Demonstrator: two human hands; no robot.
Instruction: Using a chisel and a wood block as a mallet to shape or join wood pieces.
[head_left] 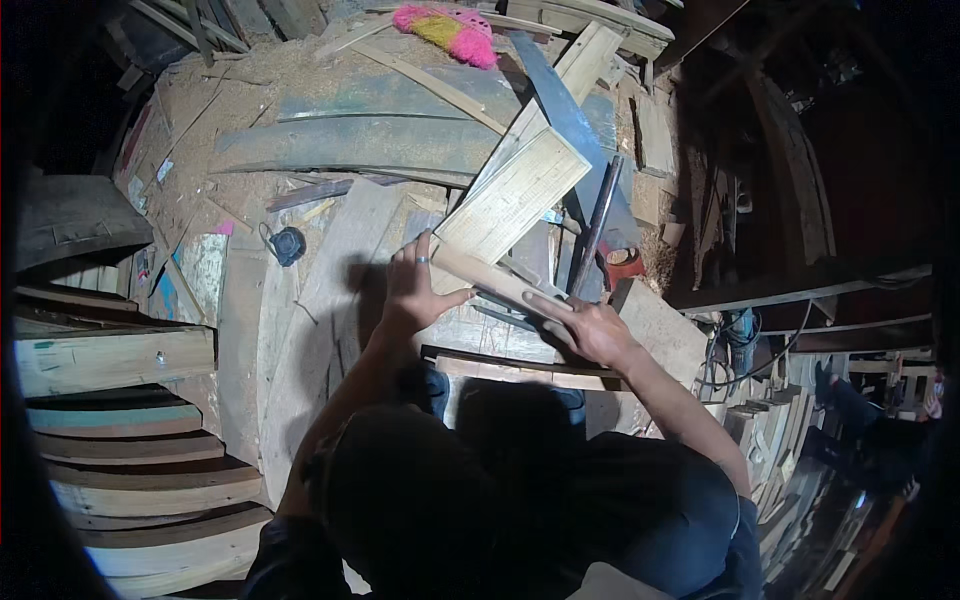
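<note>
Remote view: I've got the narrow strip (490, 276) at the near end of the pale plank (522, 192), long axis slanting near-right from it. Left hand (408, 292) half-open, thumb spread, on the plank-side end (grip? can't tell); right hand (598, 332) curled round the end farther from the plank.

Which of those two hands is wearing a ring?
The left hand: a pale band shows on one of its fingers. No such band shows on the right hand.
</note>
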